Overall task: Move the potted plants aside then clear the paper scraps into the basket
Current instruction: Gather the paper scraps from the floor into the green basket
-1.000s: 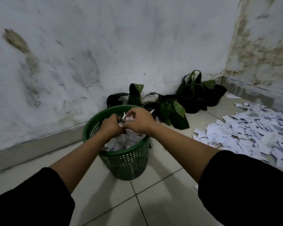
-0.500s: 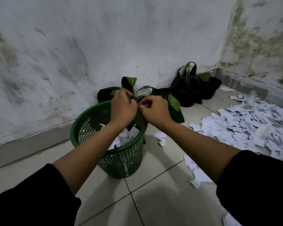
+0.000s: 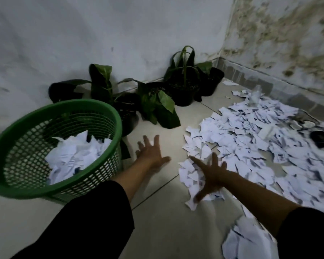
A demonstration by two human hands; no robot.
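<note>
A green mesh basket [image 3: 94, 109] stands at the left, partly filled with white paper scraps [image 3: 77, 156]. A wide spread of torn paper scraps [image 3: 251, 139] covers the tiled floor at the right. Several potted plants [image 3: 183, 88] in black pots line the wall behind the basket, up to the corner. My left hand [image 3: 150, 152] hovers over bare tile right of the basket, fingers spread, holding nothing. My right hand [image 3: 211, 174] is spread above the near edge of the scrap pile, empty; contact with the paper is unclear.
A stained wall runs behind and meets a second wall at the right corner. A dark object [image 3: 322, 139] lies at the far right among the scraps. More scraps [image 3: 247, 240] lie near my right sleeve. Bare tile [image 3: 163, 221] lies between basket and pile.
Both hands left the basket rim, where they were together over the paper, and swung right and down toward the scrap pile, fingers now spread. The view shifted right and lower.
</note>
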